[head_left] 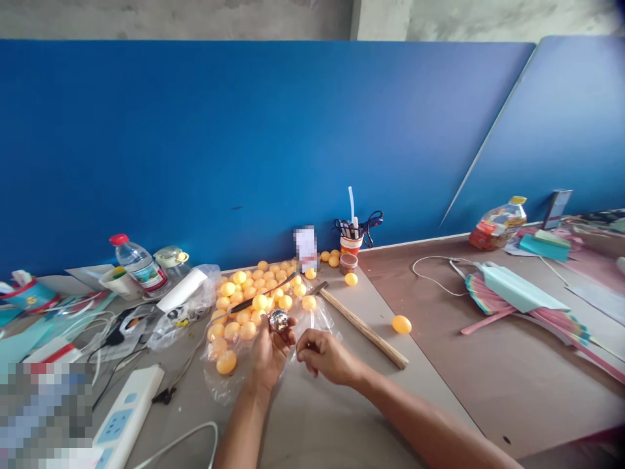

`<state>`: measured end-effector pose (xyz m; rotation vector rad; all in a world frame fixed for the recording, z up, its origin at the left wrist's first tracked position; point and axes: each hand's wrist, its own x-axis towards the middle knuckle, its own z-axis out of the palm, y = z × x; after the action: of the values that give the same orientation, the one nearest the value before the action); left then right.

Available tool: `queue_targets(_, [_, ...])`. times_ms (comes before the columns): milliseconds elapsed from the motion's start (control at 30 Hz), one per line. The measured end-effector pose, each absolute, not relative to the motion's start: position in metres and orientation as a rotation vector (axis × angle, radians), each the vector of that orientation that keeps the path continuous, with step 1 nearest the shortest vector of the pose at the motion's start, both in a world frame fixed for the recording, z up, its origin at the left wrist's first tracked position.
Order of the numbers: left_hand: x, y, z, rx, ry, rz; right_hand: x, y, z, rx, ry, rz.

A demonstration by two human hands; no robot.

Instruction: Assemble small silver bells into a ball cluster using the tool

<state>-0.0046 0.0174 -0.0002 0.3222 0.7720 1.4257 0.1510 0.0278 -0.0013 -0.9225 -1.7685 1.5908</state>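
My left hand (269, 361) is closed around a shiny silver ball (278, 320), holding it up at the fingertips. Beside it, my right hand (328, 357) has its fingers curled into a pinch, apart from the ball; whatever it may hold is too small to make out. Behind both hands, many orange balls (233, 331) like table tennis balls lie on a clear plastic bag (219, 389). A dark, slim tool (244, 304) rests across them. To the right lies a hammer (365, 329) with a wooden handle.
Single orange balls (402, 324) sit to the right. A cup of pens and cable (351, 245) stands near the blue partition (273, 143). At the left are a power strip (127, 417), cords and a red-capped bottle (140, 267). Pink and teal fabric (525, 293) lies at the right.
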Motion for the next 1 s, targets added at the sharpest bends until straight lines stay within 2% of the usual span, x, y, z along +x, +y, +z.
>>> queue_targets(200, [0.000,0.018,-0.010,0.373,0.711,1.445,0.148,0.035,0.006,-0.651,-1.232,1.843])
queue_targets(400, [0.008,0.018,-0.014,0.388,0.696,1.442,0.150,0.035,0.012,-0.610,-1.239,1.842])
queue_targets(733, [0.019,0.016,-0.012,0.385,0.732,1.470,0.144,0.037,0.000,-0.894,-1.338,1.516])
queue_targets(1000, [0.027,0.016,-0.013,0.379,0.716,1.474,0.140,0.038,0.002,-0.953,-1.372,1.455])
